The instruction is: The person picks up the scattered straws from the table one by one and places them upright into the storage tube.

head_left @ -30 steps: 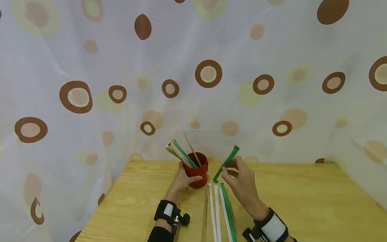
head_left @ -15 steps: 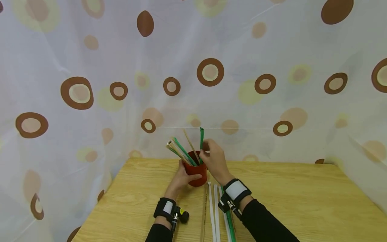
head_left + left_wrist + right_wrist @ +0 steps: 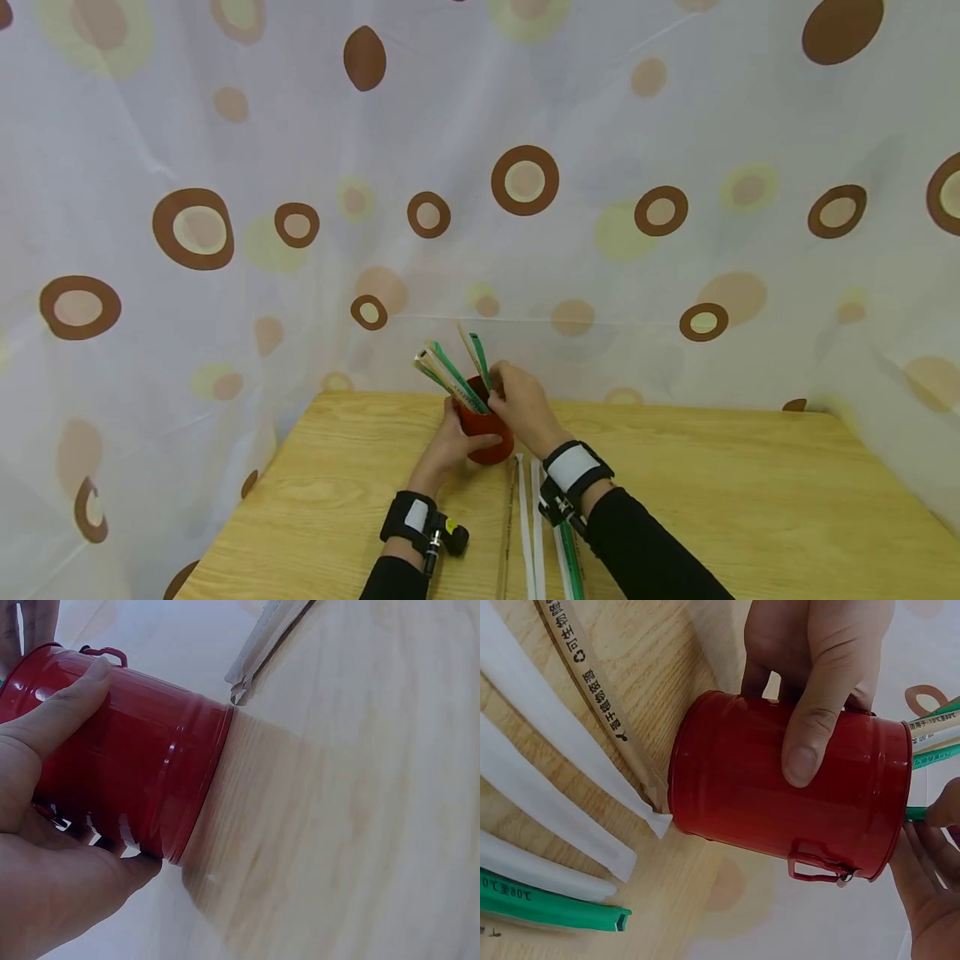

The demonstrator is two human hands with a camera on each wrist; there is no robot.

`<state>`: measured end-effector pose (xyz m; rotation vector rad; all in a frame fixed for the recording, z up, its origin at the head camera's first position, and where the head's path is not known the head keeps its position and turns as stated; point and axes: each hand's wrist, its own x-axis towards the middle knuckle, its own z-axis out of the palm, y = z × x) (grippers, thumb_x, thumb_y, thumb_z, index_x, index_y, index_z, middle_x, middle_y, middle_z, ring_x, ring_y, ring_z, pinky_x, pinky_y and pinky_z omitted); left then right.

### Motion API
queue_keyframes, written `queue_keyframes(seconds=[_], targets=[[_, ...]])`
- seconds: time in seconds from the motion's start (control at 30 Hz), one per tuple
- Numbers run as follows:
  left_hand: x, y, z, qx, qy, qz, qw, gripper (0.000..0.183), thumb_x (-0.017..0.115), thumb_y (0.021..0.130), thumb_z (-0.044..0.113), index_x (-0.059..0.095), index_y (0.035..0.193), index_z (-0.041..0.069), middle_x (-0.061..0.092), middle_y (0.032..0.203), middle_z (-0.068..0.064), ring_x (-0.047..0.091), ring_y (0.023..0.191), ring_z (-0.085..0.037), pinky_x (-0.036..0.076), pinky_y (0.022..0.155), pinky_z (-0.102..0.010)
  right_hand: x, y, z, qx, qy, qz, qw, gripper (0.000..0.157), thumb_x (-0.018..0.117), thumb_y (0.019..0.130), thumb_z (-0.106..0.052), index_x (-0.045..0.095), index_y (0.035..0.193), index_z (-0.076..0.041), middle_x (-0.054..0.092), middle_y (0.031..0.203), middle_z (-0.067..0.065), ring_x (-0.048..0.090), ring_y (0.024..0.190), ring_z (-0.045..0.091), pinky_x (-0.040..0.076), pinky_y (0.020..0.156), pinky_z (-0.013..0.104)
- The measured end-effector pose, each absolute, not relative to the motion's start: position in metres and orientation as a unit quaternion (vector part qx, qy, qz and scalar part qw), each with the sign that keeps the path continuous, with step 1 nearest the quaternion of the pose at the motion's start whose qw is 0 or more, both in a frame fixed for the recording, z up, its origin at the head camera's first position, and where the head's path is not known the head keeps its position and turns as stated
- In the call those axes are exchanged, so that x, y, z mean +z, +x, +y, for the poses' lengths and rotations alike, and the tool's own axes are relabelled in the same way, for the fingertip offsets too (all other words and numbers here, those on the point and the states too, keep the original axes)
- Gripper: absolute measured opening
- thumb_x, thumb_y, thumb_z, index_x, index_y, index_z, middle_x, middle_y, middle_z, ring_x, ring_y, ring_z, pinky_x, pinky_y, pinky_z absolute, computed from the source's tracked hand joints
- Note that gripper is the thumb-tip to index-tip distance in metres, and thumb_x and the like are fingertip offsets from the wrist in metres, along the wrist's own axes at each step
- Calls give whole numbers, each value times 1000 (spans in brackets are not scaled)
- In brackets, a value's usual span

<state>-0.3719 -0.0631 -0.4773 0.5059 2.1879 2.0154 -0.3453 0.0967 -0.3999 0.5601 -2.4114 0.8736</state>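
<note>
A small red metal bucket (image 3: 491, 425) with a side handle stands on the table, holding several paper-wrapped straws (image 3: 447, 377) that lean left. My left hand (image 3: 448, 446) grips the bucket's side, its thumb across the front wall in the left wrist view. At the bucket's rim my right hand (image 3: 528, 406) pinches a green-wrapped straw (image 3: 481, 360). That straw's lower end is hidden by the hand and the bucket, and its top leans beside a thin tan straw. The right wrist view shows the right fingers (image 3: 930, 862) just outside the opening.
In front of the bucket lies a row of wrapped straws: a tan one (image 3: 604, 697), several white ones (image 3: 562, 716) and a green one (image 3: 555, 906). They lie on the wooden table (image 3: 720, 500). A curtain with brown circles (image 3: 480, 250) hangs behind the table.
My right hand has carried the green straw leftward from above the row to the bucket, and it now sits lower, leaning left. The left hand has kept its grip.
</note>
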Motion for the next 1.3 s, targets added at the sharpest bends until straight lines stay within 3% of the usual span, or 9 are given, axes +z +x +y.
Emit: queue_keyframes(seconds=[0.2, 0.4, 0.53, 0.73, 0.87, 1.1, 1.2, 1.3], targets=[[-481, -373, -62, 667, 157, 725, 68, 94, 84, 84, 13, 17, 150, 8, 40, 151, -21, 39, 141, -38, 26, 119, -56, -400, -339, 100, 331, 210, -881, 266, 29, 64, 91, 11, 61, 119, 5, 68, 103, 17, 67, 94, 31, 58, 80, 42], [-485, -372, -59, 671, 154, 723, 67, 95, 85, 83, 12, 17, 150, 7, 40, 150, -21, 40, 140, -38, 28, 118, -57, -404, -309, 114, 362, 181, -877, 260, 28, 61, 93, 8, 62, 120, 2, 65, 108, 14, 65, 98, 29, 58, 82, 41], [-486, -369, -57, 669, 156, 724, 66, 95, 85, 83, 10, 18, 150, 6, 39, 150, -22, 41, 139, -39, 30, 117, -57, -408, -278, 128, 375, 138, -894, 205, 24, 62, 93, 4, 64, 117, 0, 66, 106, 12, 65, 94, 26, 58, 78, 38], [-483, -367, -59, 677, 163, 715, 66, 96, 84, 83, 9, 16, 151, 8, 37, 152, -21, 38, 141, -38, 30, 118, -57, -408, -241, 153, 305, 80, -948, 43, 17, 70, 89, -2, 66, 105, -1, 65, 95, 9, 63, 83, 23, 54, 70, 39], [-477, -370, -61, 683, 164, 709, 62, 97, 84, 83, 8, 16, 152, 9, 36, 153, -19, 37, 142, -36, 29, 119, -55, -412, -228, 164, 285, 50, -957, -24, 15, 72, 89, -6, 65, 100, 1, 63, 87, 7, 56, 72, 19, 49, 63, 35], [-475, -374, -63, 674, 176, 715, 68, 96, 83, 84, 8, 15, 152, 9, 35, 154, -19, 37, 142, -36, 28, 119, -55, -431, -214, 170, 306, 5, -949, -74, 17, 75, 85, -9, 60, 83, -1, 57, 74, 4, 49, 62, 16, 41, 55, 27], [-477, -375, -62, 672, 178, 716, 68, 96, 82, 84, 8, 15, 152, 9, 35, 154, -19, 37, 142, -35, 29, 119, -54, -438, -212, 171, 303, 7, -951, -70, 25, 76, 83, -7, 55, 70, -5, 47, 62, 1, 44, 53, 14, 34, 50, 24], [-478, -373, -63, 674, 177, 714, 67, 96, 82, 84, 7, 14, 152, 9, 35, 154, -19, 37, 142, -35, 29, 119, -55, -444, -211, 171, 294, 20, -954, -54, 26, 76, 81, -3, 54, 68, -6, 47, 59, 0, 43, 49, 12, 33, 46, 22]])
